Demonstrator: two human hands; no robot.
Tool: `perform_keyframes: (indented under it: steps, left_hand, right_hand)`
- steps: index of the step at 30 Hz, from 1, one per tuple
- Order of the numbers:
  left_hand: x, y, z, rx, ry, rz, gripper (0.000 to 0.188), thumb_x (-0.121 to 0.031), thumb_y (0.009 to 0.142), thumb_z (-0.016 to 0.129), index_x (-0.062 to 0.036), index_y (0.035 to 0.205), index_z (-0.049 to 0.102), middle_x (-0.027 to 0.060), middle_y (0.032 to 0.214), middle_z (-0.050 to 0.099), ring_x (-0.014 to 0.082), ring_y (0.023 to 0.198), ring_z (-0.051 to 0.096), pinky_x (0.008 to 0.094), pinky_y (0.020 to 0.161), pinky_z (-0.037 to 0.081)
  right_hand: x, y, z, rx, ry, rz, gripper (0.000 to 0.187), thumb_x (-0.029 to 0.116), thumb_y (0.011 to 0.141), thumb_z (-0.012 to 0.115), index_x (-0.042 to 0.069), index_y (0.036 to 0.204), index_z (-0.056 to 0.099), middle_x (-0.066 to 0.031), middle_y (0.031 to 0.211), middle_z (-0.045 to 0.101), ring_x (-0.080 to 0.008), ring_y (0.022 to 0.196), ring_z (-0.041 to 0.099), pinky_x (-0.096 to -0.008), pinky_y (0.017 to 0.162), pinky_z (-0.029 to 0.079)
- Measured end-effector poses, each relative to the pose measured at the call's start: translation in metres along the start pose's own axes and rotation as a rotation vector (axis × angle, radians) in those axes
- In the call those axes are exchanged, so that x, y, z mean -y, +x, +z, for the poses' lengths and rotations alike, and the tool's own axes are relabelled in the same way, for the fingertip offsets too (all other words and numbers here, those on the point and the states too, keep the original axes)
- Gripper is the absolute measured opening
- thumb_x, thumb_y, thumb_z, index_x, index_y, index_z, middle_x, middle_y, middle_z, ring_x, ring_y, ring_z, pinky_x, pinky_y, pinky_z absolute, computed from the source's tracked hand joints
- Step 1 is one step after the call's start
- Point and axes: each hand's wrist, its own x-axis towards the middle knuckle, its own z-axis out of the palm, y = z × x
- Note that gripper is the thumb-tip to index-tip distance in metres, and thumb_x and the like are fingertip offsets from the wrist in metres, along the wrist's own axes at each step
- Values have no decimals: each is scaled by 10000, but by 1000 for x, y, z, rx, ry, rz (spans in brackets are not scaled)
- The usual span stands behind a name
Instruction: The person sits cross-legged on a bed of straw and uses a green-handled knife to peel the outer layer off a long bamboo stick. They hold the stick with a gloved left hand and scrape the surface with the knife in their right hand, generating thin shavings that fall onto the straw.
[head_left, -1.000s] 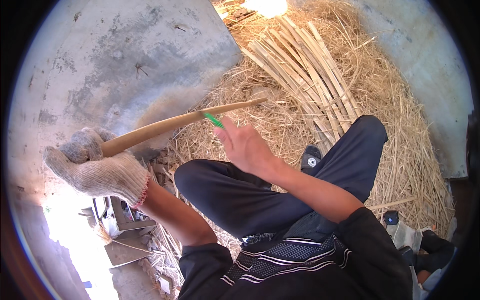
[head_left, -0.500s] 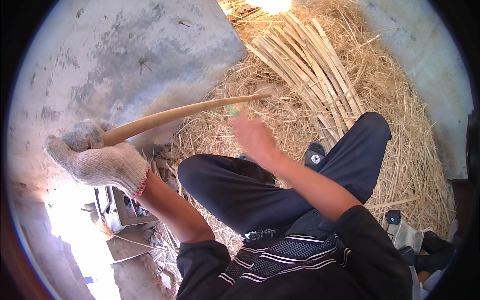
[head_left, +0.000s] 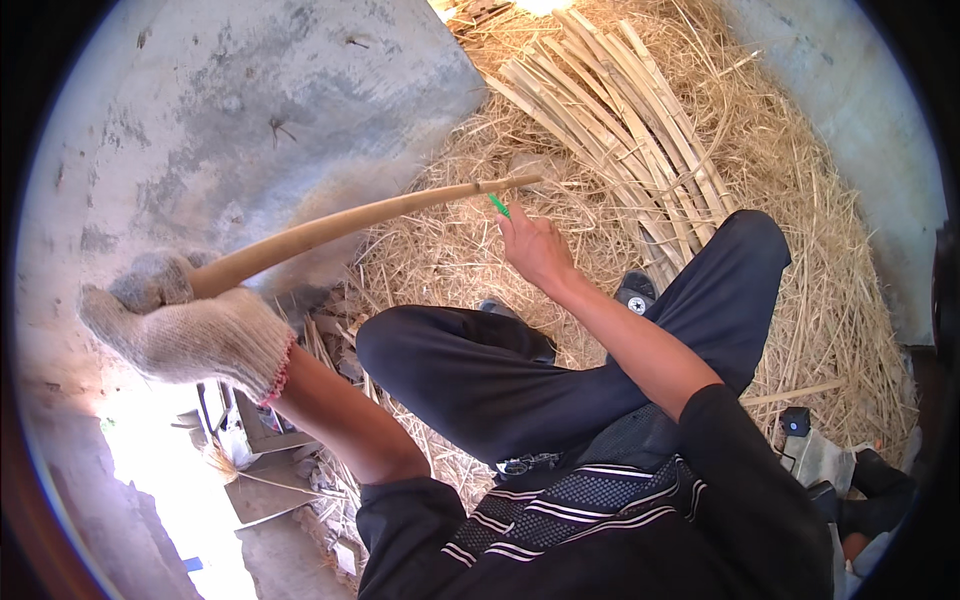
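My left hand (head_left: 190, 320), in a knitted grey-white glove with a red-edged cuff, is closed around the thick end of a long tan strip (head_left: 340, 225) that looks like split bamboo. From there the strip slants up to the right, tapering and bending slightly, with a dark mark near its thin tip. My bare right hand (head_left: 538, 247) grips a small green-handled tool (head_left: 499, 206) just below that mark. The tool's upper end meets the strip or lies very close to it; its working edge is too small to make out.
A bundle of similar pale strips (head_left: 640, 130) lies on straw and shavings (head_left: 800, 260) ahead to the right. A grey wall (head_left: 300, 100) stands at the left. My bent knees frame the work. A wooden box (head_left: 270, 425) stands low left; a small black cube (head_left: 796, 420) sits low right.
My right hand, blurred before, now shows sharply, slightly farther right along the strip with the green-handled tool. My left hand has dropped slightly left, still holding the strip.
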Motion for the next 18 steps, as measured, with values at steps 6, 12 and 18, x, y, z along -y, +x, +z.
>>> perform_keyframes:
  steps: [6, 12, 18]
  left_hand:
    - [4, 4, -8, -84, 18, -13, 344, -218, 964, 496, -156, 668, 332, -34, 609, 297, 99, 508, 302, 272, 501, 274]
    - [4, 3, -4, -44, 7, 25, 400, -223, 970, 469, -167, 600, 331, -48, 554, 289, 81, 443, 282, 237, 465, 271]
    - [1, -3, 3, -114, 58, 35, 409, -229, 968, 472, -176, 590, 327, -54, 547, 285, 75, 446, 291, 231, 473, 280]
  right_hand:
    - [62, -8, -23, 138, 135, -273, 286, 243, 1024, 406, 4, 1089, 550, -204, 694, 619, -323, 650, 662, -403, 497, 491]
    - [-44, 8, 11, 142, -243, 125, 304, 255, 1019, 411, 11, 1136, 550, -196, 827, 637, -300, 582, 651, -409, 541, 563]
    - [28, 3, -20, 256, 80, -64, 333, 258, 1007, 431, 9, 1205, 530, -174, 733, 636, -292, 621, 643, -422, 551, 546]
